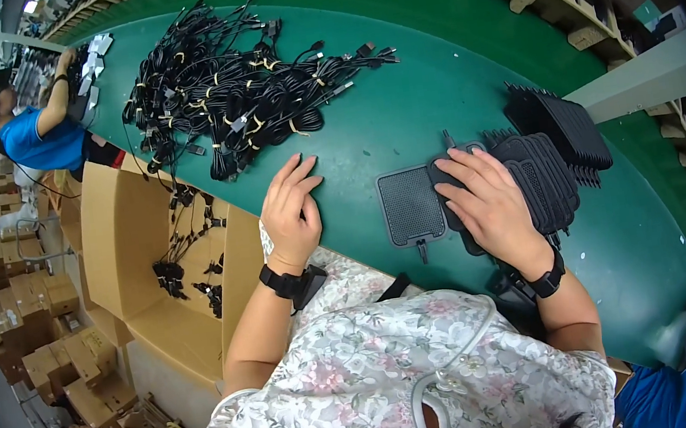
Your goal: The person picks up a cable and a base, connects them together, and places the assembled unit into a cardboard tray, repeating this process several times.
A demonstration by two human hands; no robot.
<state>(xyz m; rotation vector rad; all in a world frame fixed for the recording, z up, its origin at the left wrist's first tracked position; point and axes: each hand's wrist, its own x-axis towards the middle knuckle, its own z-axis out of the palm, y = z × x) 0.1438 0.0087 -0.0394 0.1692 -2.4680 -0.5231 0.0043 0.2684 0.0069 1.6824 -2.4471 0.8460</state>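
Note:
My left hand (291, 212) hovers at or rests on the near edge of the green table (344, 157), its fingers stretched and nothing in them. My right hand (488, 199) lies with fingers spread over a dark flat panel, which it mostly hides. Just left of it is a black rectangular panel (411, 205) with a mesh face and a small tab at its lower edge. Right of my right hand, similar black panels (551, 178) lie overlapped in a fanned row. Behind them more black panels (557, 129) stand in a tight row.
A large heap of black cables (223, 91) tied in bundles covers the table's far left. Below the table edge at left, an open cardboard box (131, 250) holds more cables. A grey post (646, 83) rises at right. A co-worker in blue (47, 136) works at far left.

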